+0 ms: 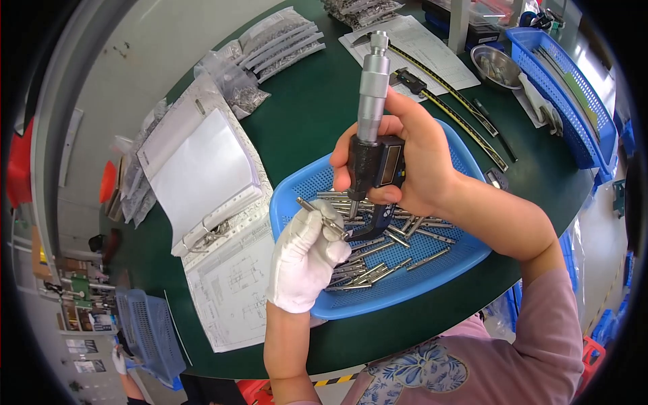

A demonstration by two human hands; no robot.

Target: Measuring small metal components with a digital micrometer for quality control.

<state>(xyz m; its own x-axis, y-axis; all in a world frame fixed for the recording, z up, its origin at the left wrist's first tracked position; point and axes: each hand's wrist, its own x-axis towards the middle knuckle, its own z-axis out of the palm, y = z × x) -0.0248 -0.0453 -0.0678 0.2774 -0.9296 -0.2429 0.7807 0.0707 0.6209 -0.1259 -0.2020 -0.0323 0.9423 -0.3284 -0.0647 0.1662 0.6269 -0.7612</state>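
Note:
My right hand [425, 148] is bare and wraps round a digital micrometer [366, 158], its silver thimble pointing up and its black frame hanging down. In a white glove, my left hand [304, 253] pinches a slim metal pin [312, 206], tilted, with its lower end close to the micrometer's jaws. Whether the jaws touch the pin I cannot tell. Beneath both hands stands a blue perforated basket [466, 260] with many similar metal pins [368, 273] lying loose in it. The glove hides part of the basket's left side.
Left of the basket lies an open ring binder [199, 179] over drawing sheets [236, 297]. Bags of small metal parts [280, 44] sit at the back. Calipers [412, 81], a metal bowl [496, 66] and a blue crate [563, 88] are at the right. Another person's gloved hand [119, 360] shows lower left.

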